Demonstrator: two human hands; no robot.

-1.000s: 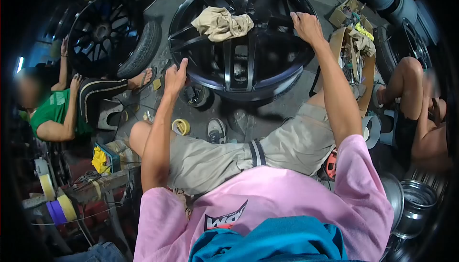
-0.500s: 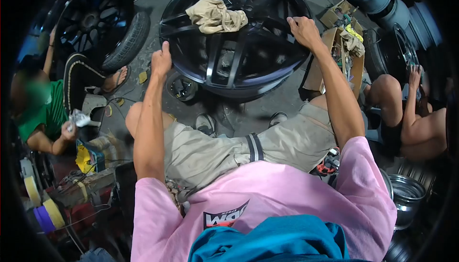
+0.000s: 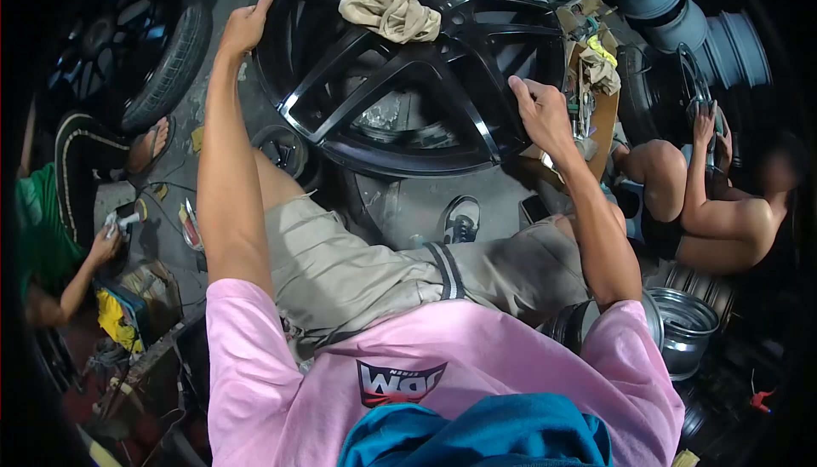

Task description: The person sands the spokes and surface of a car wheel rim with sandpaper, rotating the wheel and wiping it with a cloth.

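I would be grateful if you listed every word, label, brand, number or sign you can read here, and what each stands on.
"JDM": the large letters on the chest of the pink shirt.
A smaller line beside those letters: too small to read with certainty.
Black wheel: no readable text.
Tyre at the left: no readable marking.
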